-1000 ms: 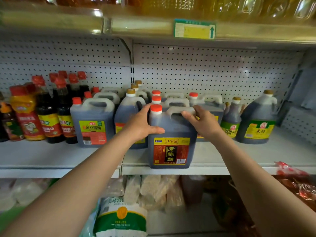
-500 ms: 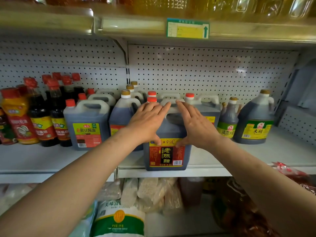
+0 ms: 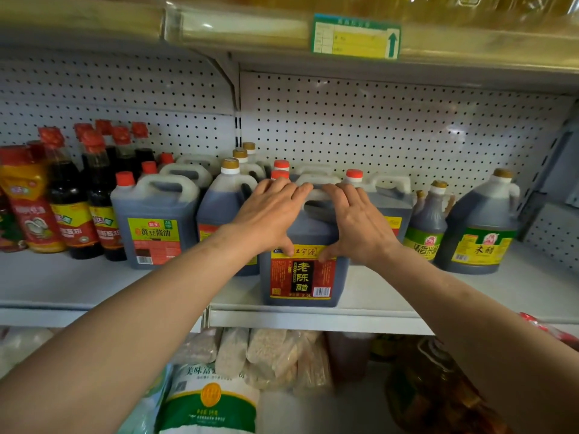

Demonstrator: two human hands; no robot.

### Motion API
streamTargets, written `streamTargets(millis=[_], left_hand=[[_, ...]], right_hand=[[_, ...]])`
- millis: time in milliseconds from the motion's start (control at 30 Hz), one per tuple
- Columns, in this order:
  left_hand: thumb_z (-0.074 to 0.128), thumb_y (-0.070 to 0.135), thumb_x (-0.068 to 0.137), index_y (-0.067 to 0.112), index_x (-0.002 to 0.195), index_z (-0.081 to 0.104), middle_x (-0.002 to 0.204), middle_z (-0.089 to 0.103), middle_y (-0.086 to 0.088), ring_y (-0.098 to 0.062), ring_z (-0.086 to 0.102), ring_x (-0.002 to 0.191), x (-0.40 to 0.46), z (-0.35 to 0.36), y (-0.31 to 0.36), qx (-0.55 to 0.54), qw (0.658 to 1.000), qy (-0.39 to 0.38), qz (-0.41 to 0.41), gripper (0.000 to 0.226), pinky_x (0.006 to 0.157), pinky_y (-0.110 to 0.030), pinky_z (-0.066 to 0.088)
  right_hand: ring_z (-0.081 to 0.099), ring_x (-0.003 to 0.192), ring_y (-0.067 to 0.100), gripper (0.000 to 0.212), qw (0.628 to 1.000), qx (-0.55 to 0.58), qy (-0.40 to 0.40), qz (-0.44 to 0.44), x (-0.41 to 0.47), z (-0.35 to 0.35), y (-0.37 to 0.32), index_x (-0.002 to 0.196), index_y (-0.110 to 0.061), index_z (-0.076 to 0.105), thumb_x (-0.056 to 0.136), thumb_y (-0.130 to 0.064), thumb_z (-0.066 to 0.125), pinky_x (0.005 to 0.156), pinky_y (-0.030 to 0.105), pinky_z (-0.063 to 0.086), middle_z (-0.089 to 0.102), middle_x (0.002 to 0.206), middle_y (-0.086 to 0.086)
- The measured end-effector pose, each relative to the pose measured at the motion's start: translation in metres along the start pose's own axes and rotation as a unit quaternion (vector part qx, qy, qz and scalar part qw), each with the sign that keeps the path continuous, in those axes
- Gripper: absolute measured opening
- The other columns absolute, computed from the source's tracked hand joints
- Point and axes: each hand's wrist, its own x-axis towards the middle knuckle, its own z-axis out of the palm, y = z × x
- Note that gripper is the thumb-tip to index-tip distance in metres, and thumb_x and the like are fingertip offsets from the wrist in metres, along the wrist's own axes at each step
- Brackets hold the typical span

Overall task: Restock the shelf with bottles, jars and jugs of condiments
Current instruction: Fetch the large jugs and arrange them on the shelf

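A dark vinegar jug [image 3: 303, 277] with a red and yellow label stands upright near the front of the white shelf [image 3: 313, 319]. Its red cap is hidden behind my left hand. My left hand [image 3: 269, 214] lies flat on the jug's upper left front, fingers reaching over its top and thumb on the label. My right hand [image 3: 354, 223] mirrors it on the upper right, fingers over the white handle and thumb on the label. More red-capped jugs [image 3: 380, 198] of the same kind stand right behind it.
A soy sauce jug [image 3: 155, 227] and tall red-capped bottles [image 3: 69, 208] fill the shelf's left. A small rice vinegar bottle [image 3: 427, 227] and a big green-labelled jug [image 3: 479, 236] stand right. The upper shelf edge [image 3: 355, 36] hangs overhead. Bagged goods [image 3: 206, 402] lie below.
My hands let go of the jug's handle and sides and went flat against its front. The jug has slid a little farther back on the shelf toward the row behind.
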Motion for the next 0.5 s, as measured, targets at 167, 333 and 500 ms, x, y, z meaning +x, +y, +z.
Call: streamTargets(millis=[167,333,500], left_hand=[[0.09,0.05,0.058,0.01,0.154,0.013,0.152,0.037,-0.007,-0.026,0.022,0.146,0.017,0.002,-0.006,0.013,1.0,-0.025,-0.009,0.129,0.121,-0.036,0.01],[0.09,0.047,0.06,0.009,0.156,0.005,0.163,0.019,-0.011,-0.025,0.009,0.152,0.021,0.004,-0.007,0.015,0.998,-0.046,-0.027,0.133,0.123,-0.035,0.001],[0.085,0.068,0.048,0.005,0.156,0.002,0.16,0.022,-0.011,-0.028,0.013,0.15,0.014,0.012,-0.004,0.04,0.999,-0.028,-0.019,0.15,0.122,-0.039,0.005]], right_hand=[[0.037,0.132,0.027,0.133,1.0,-0.01,-0.006,0.01,0.015,0.003,0.001,0.152,-0.014,0.025,0.046,-0.053,0.095,0.106,0.04,0.043,0.039,0.143,0.005],[0.016,0.151,0.027,0.138,0.998,-0.054,-0.032,-0.007,0.023,0.003,-0.006,0.158,-0.009,0.009,0.057,-0.054,0.091,0.122,0.038,0.022,0.025,0.16,0.008],[0.024,0.145,0.028,0.142,0.997,-0.074,-0.035,-0.005,0.02,0.004,-0.012,0.159,-0.008,0.002,0.058,-0.053,0.091,0.119,0.038,0.026,0.031,0.154,0.008]])
